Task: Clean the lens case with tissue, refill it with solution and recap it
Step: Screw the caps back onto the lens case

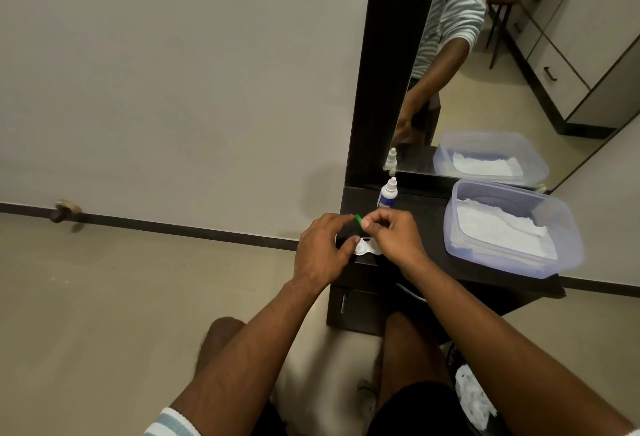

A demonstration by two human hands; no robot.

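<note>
A white lens case (363,248) lies on the dark table (429,227) near its left front corner, one round well showing between my hands. My left hand (323,250) rests on the case's left side, thumb on its rim. My right hand (394,236) pinches a small green cap (358,218) between thumb and fingers, just above the case. A small white solution bottle (388,193) with a blue label stands upright behind my hands, by the mirror. Tissues (502,231) lie in a clear plastic tub (512,227) to the right.
A dark-framed mirror (519,54) rises at the back of the table and reflects the tub, the bottle and a striped sleeve. Drawers with metal handles (343,304) sit under the table. A crumpled white tissue (472,397) lies by my right knee. Floor lies to the left.
</note>
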